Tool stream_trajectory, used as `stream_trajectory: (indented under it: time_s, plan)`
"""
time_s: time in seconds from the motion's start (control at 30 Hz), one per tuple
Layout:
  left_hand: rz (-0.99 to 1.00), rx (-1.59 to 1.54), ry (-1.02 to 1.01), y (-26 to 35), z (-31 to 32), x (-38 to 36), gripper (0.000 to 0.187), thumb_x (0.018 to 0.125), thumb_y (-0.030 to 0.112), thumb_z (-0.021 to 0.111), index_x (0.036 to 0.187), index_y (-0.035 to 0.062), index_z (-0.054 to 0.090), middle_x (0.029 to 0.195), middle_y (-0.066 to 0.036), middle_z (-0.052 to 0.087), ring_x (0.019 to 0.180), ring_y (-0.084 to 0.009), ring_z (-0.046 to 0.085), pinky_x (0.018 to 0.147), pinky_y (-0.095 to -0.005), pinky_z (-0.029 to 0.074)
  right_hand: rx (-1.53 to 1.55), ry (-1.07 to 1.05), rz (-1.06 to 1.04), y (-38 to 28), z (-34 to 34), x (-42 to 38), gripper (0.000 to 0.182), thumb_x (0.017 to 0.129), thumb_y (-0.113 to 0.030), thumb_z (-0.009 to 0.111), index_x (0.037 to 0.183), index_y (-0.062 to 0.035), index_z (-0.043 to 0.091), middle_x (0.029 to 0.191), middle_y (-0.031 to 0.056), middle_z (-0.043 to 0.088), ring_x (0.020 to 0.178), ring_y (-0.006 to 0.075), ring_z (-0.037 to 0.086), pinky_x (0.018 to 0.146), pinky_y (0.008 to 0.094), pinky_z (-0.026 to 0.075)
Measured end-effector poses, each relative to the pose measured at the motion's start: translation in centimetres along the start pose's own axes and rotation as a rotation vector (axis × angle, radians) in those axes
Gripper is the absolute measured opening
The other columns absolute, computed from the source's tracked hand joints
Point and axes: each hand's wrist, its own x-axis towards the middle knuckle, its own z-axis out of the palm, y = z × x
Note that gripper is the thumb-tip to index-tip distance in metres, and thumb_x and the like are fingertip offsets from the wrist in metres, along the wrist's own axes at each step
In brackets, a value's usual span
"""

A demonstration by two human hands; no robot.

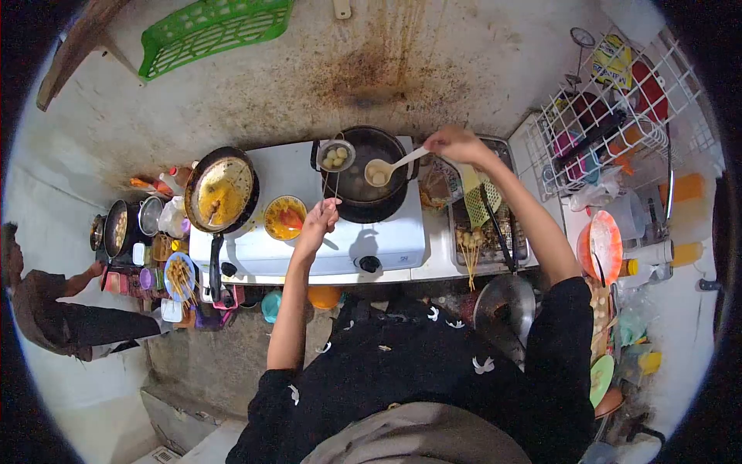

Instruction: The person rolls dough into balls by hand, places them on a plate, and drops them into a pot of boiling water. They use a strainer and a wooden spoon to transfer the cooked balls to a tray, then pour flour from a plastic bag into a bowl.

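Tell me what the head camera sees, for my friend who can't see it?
The left hand holds a wire strainer of pale round balls over a black wok on a white stove, while the right hand dips a white spoon in it.

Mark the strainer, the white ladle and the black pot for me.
strainer (336, 156), head view, on its round basket holding the balls.
white ladle (378, 172), head view, on its bowl.
black pot (369, 203), head view, on its near rim.
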Motion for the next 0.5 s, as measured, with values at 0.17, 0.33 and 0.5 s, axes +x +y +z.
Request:
stream_trajectory:
  time_s: [0.17,0.33,0.5]
  plan:
    - [-0.012,0.016,-0.033,-1.2,0.5,0.1,0.029,0.089,0.027,0.043,0.103,0.0025,0.045,0.061,0.007,0.032,0.053,-0.0030,0.026,0.049,-0.0169,0.022,0.177,0.152,-0.004,-0.6,-2.2,-0.5,0.025,0.075,-0.032,0.054,0.089,-0.0146,0.064,0.085,0.0105,0.062,0.082,0.0274,0.058,0.072,0.0353,0.044]
    - [-0.018,0.012,-0.057,-1.1,1.7,0.0,0.027,0.089,0.025,0.043,0.103,0.0026,0.046,0.061,0.007,0.032,0.054,-0.0027,0.026,0.049,-0.0170,0.022,0.113,0.454,-0.137,-5.0,0.1,-1.4,0.020,0.077,-0.027,0.051,0.087,-0.0150,0.064,0.083,0.0097,0.062,0.082,0.0263,0.058,0.078,0.0449,0.035]
    - [-0.001,-0.009,-0.057,-0.8,1.7,0.3,0.025,0.089,0.023,0.043,0.103,0.0031,0.046,0.060,0.007,0.032,0.053,-0.0026,0.026,0.049,-0.0169,0.022,-0.263,0.513,-0.340,-8.3,1.9,-4.8,0.019,0.074,-0.017,0.053,0.090,-0.0123,0.063,0.078,0.0029,0.060,0.083,0.0178,0.054,0.076,0.0410,0.031]
